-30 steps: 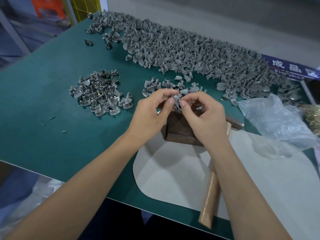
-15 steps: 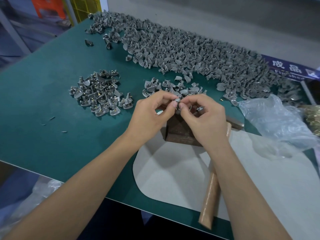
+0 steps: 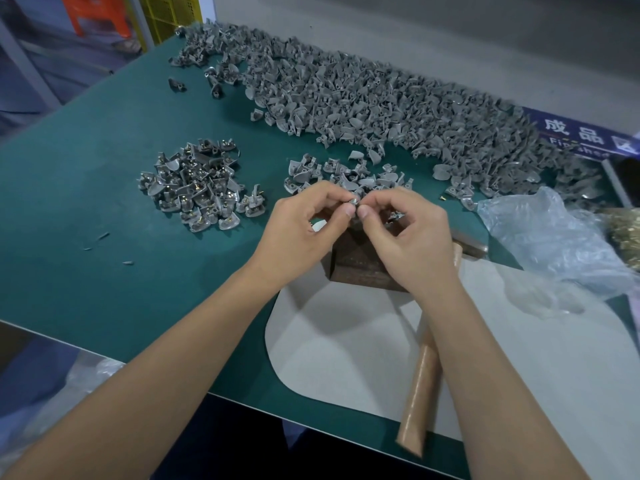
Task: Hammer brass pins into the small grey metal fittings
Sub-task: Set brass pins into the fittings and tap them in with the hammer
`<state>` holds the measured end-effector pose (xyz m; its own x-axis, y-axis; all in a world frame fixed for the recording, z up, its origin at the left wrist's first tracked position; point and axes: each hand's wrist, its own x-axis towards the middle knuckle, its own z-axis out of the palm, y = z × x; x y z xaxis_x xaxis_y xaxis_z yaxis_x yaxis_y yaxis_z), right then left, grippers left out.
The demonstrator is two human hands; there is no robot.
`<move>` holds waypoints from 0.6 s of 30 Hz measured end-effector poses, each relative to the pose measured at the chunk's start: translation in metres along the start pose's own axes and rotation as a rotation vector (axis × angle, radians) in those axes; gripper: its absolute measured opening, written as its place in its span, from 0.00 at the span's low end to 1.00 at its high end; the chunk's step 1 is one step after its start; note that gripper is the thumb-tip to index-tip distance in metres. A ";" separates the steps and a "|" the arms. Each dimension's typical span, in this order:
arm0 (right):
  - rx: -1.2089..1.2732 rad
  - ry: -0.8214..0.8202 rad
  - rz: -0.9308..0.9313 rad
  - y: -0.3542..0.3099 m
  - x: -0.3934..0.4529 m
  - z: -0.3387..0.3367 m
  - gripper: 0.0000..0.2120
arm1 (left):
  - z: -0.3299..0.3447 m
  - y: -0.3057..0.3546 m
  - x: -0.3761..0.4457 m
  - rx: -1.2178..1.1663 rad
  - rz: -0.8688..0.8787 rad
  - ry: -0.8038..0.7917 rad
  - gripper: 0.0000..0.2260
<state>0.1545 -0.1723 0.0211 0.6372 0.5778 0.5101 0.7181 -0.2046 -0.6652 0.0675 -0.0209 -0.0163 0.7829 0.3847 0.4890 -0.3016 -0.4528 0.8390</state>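
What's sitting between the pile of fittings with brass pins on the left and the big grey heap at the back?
In the head view, only bare green mat separates the pinned pile from the big heap.

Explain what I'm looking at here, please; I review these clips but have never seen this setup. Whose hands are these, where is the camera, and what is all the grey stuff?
There is no machine: a person works with bare hands, and the one camera sits on their head, looking down. The left hand and right hand together pinch one small grey fitting over a dark block. Whether a pin is in it already is too small to tell. On the green table lie a long heap of plain fittings at the back, a smaller pile with brass pins on the left, and a few loose fittings near the hands. A wooden-handled hammer lies unheld on a pale mat. A clear plastic bag lies on the right.
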 end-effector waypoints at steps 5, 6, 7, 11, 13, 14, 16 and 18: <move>-0.104 0.051 0.015 -0.002 -0.002 0.004 0.03 | -0.001 0.001 0.000 0.005 -0.001 0.009 0.05; -0.111 0.056 0.015 -0.001 -0.002 0.004 0.02 | -0.001 0.002 0.000 0.006 0.000 0.010 0.05; -0.113 0.055 0.018 -0.002 -0.002 0.004 0.02 | -0.001 0.002 0.001 0.011 0.005 0.011 0.05; -0.100 0.047 0.015 -0.003 -0.002 0.004 0.03 | -0.003 0.002 0.001 0.024 0.011 -0.013 0.05; -0.087 0.028 0.022 -0.001 -0.002 0.001 0.03 | -0.005 0.002 0.002 0.023 0.003 -0.035 0.05; -0.077 0.014 0.034 0.000 -0.002 -0.001 0.03 | -0.005 0.002 0.002 0.014 -0.005 -0.045 0.05; -0.040 -0.015 0.071 -0.001 -0.005 -0.009 0.05 | -0.003 0.005 0.001 -0.019 -0.021 -0.057 0.04; -0.035 0.004 0.081 -0.006 -0.013 -0.018 0.07 | -0.001 0.008 0.000 -0.050 -0.029 -0.061 0.03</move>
<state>0.1472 -0.1925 0.0285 0.6947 0.5547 0.4579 0.6734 -0.2776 -0.6852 0.0646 -0.0231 -0.0095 0.8232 0.3463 0.4500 -0.3036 -0.4012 0.8642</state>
